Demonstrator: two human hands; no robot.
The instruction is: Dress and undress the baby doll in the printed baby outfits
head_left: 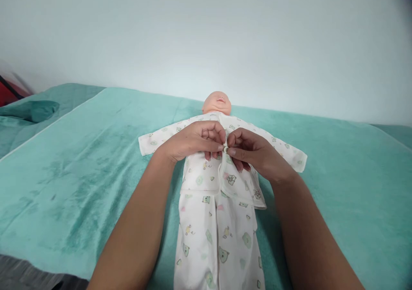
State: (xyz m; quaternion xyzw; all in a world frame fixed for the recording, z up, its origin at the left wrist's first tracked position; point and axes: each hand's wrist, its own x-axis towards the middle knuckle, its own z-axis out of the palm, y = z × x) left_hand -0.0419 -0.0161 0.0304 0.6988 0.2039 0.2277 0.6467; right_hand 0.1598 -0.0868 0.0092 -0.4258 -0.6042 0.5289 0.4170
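A baby doll [217,102] lies on its back, head toward the wall, dressed in a white printed jacket [201,174] and matching trousers [196,234]. Over the doll's chest, my left hand [199,139] pinches the jacket's front edge between thumb and fingers. My right hand [252,150] is closed from the other side, thumb and forefinger on the same front opening. Between the fingertips a small round button [225,149] shows. Below the hands the jacket's front flaps hang apart near the hem. Both sleeves are spread outward.
A teal plush cover [80,174] lies under the doll, with wrinkles at the left. Behind it rises a white wall [206,36]. A red object [9,93] stands at the far left, beside a bunched green cloth [35,109]. Dark floor [28,277] shows at bottom left.
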